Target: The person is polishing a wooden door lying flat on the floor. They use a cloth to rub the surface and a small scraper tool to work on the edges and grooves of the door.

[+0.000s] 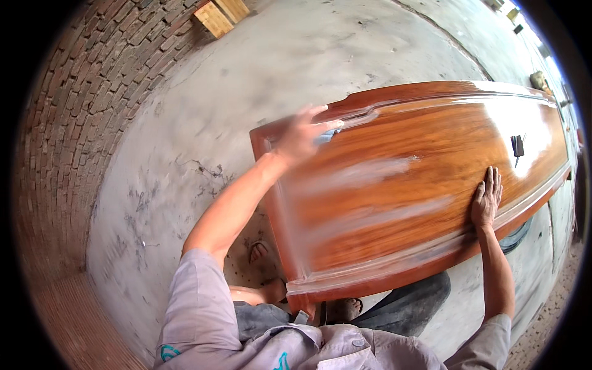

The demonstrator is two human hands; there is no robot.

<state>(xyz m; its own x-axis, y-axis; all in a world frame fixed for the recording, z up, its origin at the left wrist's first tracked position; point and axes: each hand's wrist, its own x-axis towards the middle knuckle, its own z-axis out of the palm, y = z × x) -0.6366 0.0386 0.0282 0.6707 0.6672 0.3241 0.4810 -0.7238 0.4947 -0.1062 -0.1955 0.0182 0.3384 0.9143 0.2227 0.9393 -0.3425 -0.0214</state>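
Note:
A large varnished wooden panel with a raised moulded border lies in front of me, reddish brown and glossy. Whitish dusty streaks cross its left part and run along the border. At the upper left corner of the panel is my left hand, slightly blurred, its fingers closed over a small blue-grey piece of sandpaper against the moulding. Part of that sheet is hidden beneath the fingers. My right hand rests flat on the panel near its close edge, fingers stretched out and holding nothing.
A small dark rectangular patch shows within the bright glare on the panel. Beyond lies a stained concrete floor. A brick wall rises on the left, with a light wooden block beside it. My legs are under the panel's near edge.

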